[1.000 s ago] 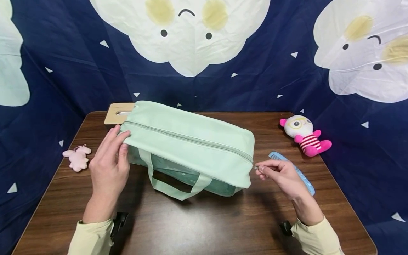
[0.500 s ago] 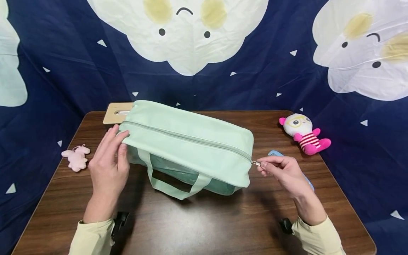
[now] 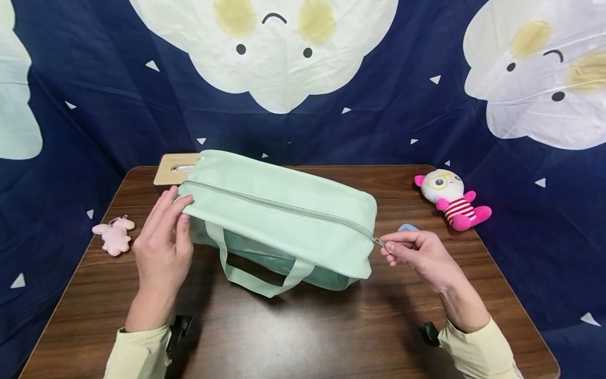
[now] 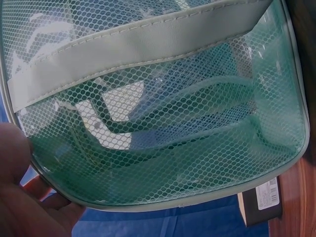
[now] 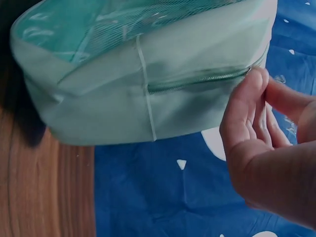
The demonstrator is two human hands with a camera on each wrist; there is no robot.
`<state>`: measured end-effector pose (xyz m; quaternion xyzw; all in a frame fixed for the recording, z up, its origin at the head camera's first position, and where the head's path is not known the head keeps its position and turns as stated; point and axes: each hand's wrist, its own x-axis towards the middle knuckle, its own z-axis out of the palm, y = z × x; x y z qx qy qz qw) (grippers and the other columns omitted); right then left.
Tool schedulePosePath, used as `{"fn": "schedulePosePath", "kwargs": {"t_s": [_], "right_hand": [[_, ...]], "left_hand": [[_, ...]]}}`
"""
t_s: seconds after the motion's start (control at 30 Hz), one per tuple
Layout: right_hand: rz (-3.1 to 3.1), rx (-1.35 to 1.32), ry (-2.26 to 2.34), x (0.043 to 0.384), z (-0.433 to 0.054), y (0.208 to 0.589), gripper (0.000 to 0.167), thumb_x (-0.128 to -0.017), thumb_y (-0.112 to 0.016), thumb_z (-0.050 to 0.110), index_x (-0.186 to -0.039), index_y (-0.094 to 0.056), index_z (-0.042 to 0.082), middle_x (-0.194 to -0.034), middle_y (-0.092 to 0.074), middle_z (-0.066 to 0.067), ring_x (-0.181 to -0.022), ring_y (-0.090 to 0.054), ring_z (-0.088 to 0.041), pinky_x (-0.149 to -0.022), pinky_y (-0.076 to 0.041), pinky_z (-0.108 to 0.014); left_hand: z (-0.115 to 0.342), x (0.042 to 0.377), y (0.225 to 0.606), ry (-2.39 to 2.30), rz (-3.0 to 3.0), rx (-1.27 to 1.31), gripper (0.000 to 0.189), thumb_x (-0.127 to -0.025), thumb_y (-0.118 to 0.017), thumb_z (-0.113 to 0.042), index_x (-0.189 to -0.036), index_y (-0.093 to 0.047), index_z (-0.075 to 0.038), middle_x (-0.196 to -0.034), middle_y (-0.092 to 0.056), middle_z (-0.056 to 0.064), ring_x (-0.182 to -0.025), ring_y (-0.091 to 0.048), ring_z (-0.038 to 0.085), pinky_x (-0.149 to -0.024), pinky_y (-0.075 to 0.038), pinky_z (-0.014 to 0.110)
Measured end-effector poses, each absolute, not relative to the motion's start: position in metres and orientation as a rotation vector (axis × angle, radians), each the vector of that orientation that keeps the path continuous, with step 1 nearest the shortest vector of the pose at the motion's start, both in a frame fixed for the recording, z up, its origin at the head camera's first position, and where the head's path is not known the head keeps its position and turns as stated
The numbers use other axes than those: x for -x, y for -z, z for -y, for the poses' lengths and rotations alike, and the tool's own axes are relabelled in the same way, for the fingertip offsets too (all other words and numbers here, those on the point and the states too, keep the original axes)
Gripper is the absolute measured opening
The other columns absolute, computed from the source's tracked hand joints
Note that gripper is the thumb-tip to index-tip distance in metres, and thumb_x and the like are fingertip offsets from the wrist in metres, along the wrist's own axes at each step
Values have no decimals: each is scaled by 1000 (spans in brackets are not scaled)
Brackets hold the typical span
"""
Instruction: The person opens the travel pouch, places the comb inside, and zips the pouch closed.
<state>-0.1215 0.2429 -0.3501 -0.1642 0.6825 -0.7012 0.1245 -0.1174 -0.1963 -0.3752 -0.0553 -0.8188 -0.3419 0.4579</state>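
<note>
One mint bag (image 3: 279,218): left fingers (image 3: 165,213) nearly straight, touching top corner; right fingers (image 3: 405,238) pinching zipper pull (image 3: 378,241).

1. The place looks like a cloth-lined booth around a single table; whether it stands in a home, a studio or elsewhere cannot be told.
2. Navy cloth (image 3: 307,139) hangs along the far, left and right sides, hiding whatever lies beyond it.
3. Its print is nursery-like: a big pale cloud (image 3: 274,58) at far centre with a face upside down, another cloud (image 3: 535,79) to the right, and scattered small white triangles (image 3: 435,79).
4. The table (image 3: 293,337) has a brown wood-grain top with rounded corners.
5. Household-type items add to this: a pink plush (image 3: 115,239) at left, a striped plush toy (image 3: 456,202) far right, and a slotted, wood-topped box (image 3: 167,168) far left.
</note>
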Motion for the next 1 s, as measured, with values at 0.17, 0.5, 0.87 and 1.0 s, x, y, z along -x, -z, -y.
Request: {"fn": "schedulePosePath", "kwargs": {"t_s": [0.17, 0.5, 0.87, 1.0], "right_hand": [[-1952, 495, 1941, 123, -249, 352, 40, -101, -52, -10, -102, -78, 20, -87, -75, 4, -78, -69, -3, -70, -60, -21], [-1954, 496, 2040, 125, -243, 344, 45, -98, -49, -15, -99, -80, 18, -85, -75, 1, -74, -68, -4, -68, -59, -20], [-1952, 469, 2083, 126, -234, 333, 44, -97, -50, -15, -94, -81, 16, -80, -75, 1, -72, -67, -4, -64, -57, -18], [-1999, 445, 2051, 126, -228, 326, 42, -97, -53, -13, -92, -81, 17, -78, -74, 1, -69, -66, -4, -62, -57, -18]], "left_hand": [[194, 120, 377, 855, 1990, 140, 21, -98, -65, -5, -117, -75, -1, -134, -68, 19, -132, -60, 38, -118, -39, 32], [193, 119, 377, 840, 1997, 114, 21, -99, -64, -7, -116, -75, -2, -135, -68, 18, -133, -59, 36, -118, -39, 31], [193, 118, 378, 844, 1994, 106, 20, -99, -65, -6, -115, -75, -2, -134, -68, 18, -132, -60, 37, -118, -39, 31], [192, 119, 378, 844, 1986, 104, 20, -98, -65, -6, -115, -75, -2, -134, -68, 19, -132, -60, 37, -118, -39, 31]]}}
